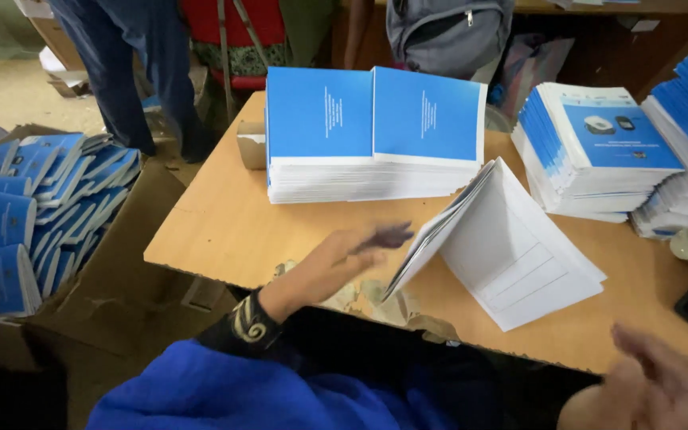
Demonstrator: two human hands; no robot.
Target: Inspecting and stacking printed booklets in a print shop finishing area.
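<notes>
While my left hand [352, 253] stretches flat across the wooden table [224, 231], fingers spread and closed on nothing, its blurred fingertips sit just beside the open booklet [511, 247], perhaps brushing its lifted cover; the blur keeps me from being sure. That booklet lies near the table's front edge, in front of the twin stacks of blue booklets [372, 131], its white pages fanned up. I judge it light, thin and floppy, easy to crease, with a glossy cover likely to slide, so the folded spine looks the safest place to pinch. My right hand [662, 386] hangs loosely open at the lower corner, holding nothing.
</notes>
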